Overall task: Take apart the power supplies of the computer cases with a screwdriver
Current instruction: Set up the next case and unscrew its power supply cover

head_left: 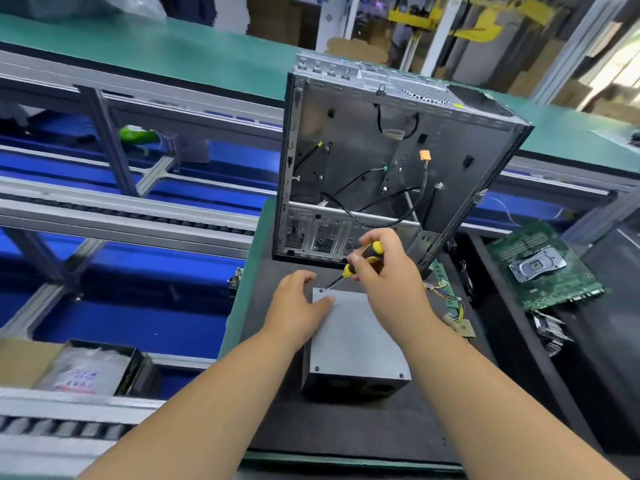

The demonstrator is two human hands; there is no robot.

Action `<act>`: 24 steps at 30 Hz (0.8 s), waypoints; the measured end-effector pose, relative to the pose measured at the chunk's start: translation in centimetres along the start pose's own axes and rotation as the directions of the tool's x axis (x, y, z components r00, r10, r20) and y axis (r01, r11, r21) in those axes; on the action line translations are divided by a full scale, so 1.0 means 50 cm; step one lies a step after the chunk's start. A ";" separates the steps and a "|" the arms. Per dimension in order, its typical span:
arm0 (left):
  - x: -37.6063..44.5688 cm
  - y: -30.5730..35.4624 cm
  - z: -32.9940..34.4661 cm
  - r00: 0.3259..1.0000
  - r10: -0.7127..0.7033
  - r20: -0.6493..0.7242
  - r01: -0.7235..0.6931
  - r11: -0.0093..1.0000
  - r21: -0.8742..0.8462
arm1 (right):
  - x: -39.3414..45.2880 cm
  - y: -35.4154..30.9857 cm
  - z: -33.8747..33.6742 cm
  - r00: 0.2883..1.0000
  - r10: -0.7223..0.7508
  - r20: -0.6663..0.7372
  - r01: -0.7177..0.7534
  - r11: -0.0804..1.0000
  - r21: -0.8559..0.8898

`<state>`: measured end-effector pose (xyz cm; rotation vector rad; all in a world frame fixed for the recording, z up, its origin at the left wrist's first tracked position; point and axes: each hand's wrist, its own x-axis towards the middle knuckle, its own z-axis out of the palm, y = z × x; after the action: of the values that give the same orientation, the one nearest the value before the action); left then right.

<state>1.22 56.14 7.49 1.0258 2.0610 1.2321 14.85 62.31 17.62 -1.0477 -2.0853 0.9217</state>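
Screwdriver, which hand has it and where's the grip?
The right hand holds the screwdriver by its yellow-and-black handle, tip at a corner screw of the power supply. The left hand rests on the power supply.

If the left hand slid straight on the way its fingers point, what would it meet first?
Probably the screwdriver tip at the far-left corner screw of the power supply. The left hand lies flat on that lid, fingers aimed that way; beyond stands the computer case. Depth is uncertain.

- Single view: head-worn wide-angle camera, looking forward and down from above the workbench [249, 258].
- Close range: both forearms enter from bottom edge.
- Wide lens bends conveyor rails [121, 209] at left.
- No second view to overlap.
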 end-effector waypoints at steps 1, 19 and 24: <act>0.010 0.000 0.010 1.000 -0.003 0.005 0.003 1.000 -0.004 | 0.005 0.002 0.005 1.000 -0.002 -0.003 0.002 1.000 -0.013; 0.023 -0.022 0.035 0.996 0.007 -0.084 -0.010 0.999 -0.030 | 0.045 0.010 0.036 0.992 -0.087 0.088 0.100 0.981 -0.164; 0.016 -0.019 0.037 0.996 0.008 -0.085 -0.012 0.999 -0.050 | 0.068 0.004 0.029 0.977 -0.090 0.193 0.123 0.979 -0.164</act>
<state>1.82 57.44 5.74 0.9780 2.0796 1.3470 12.15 64.82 17.40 -0.9565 -2.3883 0.8205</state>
